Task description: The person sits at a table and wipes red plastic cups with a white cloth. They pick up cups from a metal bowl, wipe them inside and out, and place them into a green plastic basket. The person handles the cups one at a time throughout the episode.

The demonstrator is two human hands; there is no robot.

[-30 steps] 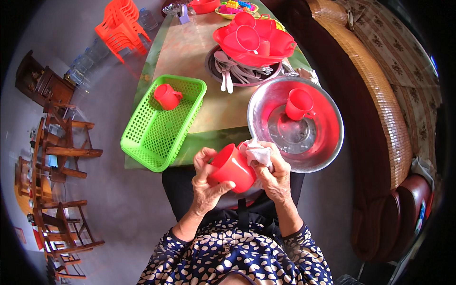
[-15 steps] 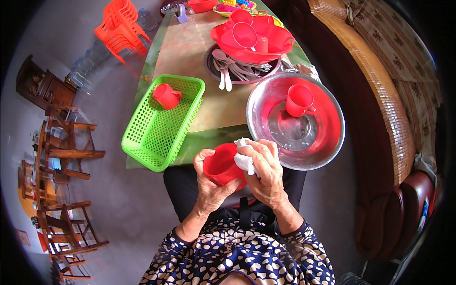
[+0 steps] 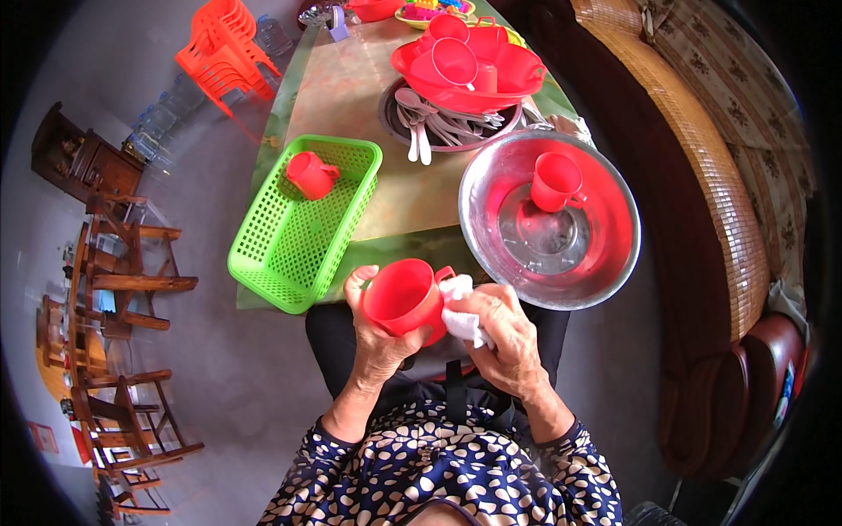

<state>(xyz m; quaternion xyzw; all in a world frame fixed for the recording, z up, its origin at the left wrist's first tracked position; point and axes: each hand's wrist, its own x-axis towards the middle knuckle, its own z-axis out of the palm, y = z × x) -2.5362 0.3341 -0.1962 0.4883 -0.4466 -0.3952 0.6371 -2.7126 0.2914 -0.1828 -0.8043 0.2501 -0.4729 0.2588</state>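
The left hand [image 3: 375,349] grips the red mug [image 3: 405,300] from its left, thumb across its near side; the right hand [image 3: 507,342] curls at its right, both forearms [image 3: 551,415] slanting inward toward it.

We count 2 hands [image 3: 375,342] [image 3: 506,342], 1 white cloth [image 3: 461,317], 1 green basket [image 3: 303,241], 1 metal basin [image 3: 544,285] and 3 separate mugs [image 3: 405,302] [image 3: 312,175] [image 3: 556,181]: 1 held, 1 in the basket, 1 in the basin. We cannot number the overlapping cups [image 3: 454,64] or spoons [image 3: 443,125].

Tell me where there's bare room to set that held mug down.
For the held mug, bare tabletop lies between basket and metal basin, running back left of the spoons. The basket's near half is free too. The right side is crowded: spoons, red bowl and metal basin bunch together.
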